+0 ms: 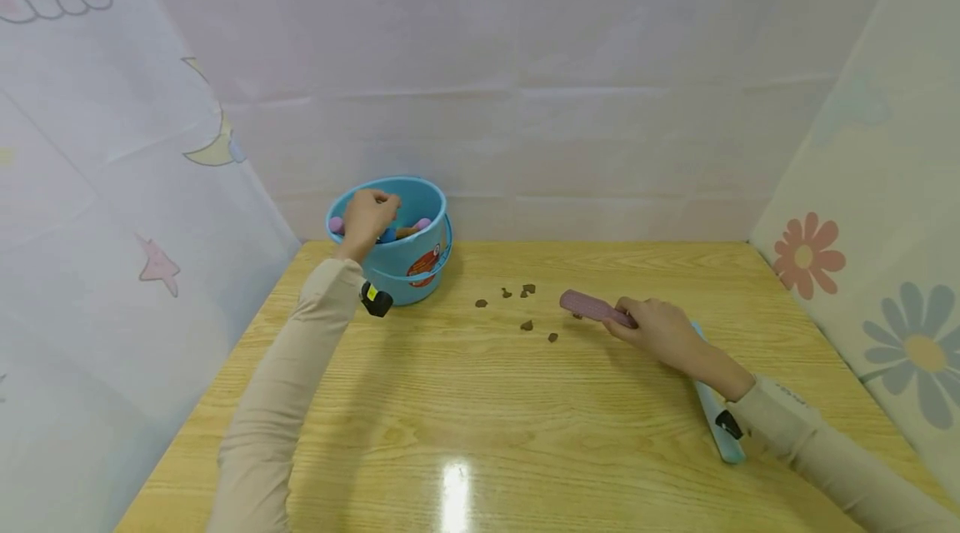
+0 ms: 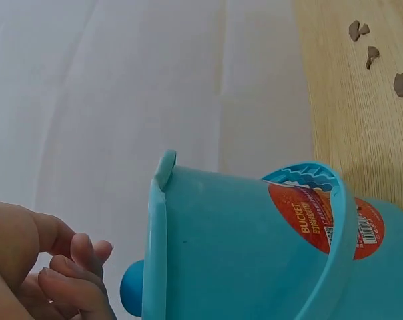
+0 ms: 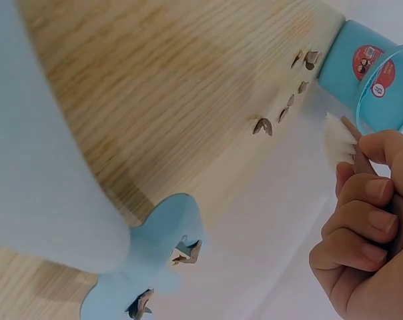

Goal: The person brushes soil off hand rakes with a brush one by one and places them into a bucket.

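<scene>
My left hand (image 1: 369, 221) is over the rim of a light-blue bucket (image 1: 405, 266), fingers bent toward the thumb. In the left wrist view, curled fingers (image 2: 75, 280) are beside the bucket's rim; I cannot tell if something small is between them. My right hand (image 1: 663, 333) grips a dusty-pink brush (image 1: 592, 306) above the table; its white bristles (image 3: 338, 140) show in the right wrist view. Several brown scraps (image 1: 527, 326) lie on the wood left of the brush. Under the right forearm is a long light-blue piece (image 1: 712, 408), with brown bits showing against its scalloped end (image 3: 165, 227).
Inside the bucket are purple-ended items (image 1: 423, 224) and a blue rounded one (image 2: 131, 289). Its handle (image 2: 335, 260) hangs down the side. The wooden table (image 1: 480, 408) meets a pale cloth backdrop (image 1: 570, 141) at the back, with printed cloth at both sides.
</scene>
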Tool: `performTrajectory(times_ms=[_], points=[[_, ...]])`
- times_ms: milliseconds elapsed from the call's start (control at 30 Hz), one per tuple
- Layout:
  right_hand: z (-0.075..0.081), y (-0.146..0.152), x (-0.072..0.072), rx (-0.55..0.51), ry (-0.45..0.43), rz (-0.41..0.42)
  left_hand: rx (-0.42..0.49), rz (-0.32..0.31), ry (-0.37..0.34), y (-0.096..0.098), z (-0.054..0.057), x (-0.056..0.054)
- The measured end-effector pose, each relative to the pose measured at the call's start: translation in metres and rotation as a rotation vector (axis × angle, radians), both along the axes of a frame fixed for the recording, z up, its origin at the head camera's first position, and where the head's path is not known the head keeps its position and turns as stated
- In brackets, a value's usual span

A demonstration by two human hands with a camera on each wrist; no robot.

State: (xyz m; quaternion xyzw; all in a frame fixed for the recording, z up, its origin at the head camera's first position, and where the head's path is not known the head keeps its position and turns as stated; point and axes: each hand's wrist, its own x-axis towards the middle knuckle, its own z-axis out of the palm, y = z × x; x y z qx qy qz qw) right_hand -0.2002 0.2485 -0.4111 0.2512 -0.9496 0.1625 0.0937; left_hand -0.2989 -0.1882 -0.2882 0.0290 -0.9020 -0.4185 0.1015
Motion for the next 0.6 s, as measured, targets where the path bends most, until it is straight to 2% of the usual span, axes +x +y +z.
performTrajectory(times_ms=[300,600], points=[[0.002,0.011,-0.003,-0.013,0.02,-0.028,-0.025,-0.029,0.072,0.011,0.001,0.008],[0.005,0.025,-0.004,-0.046,0.011,-0.081,-0.06,-0.042,0.137,0.025,-0.005,0.017]])
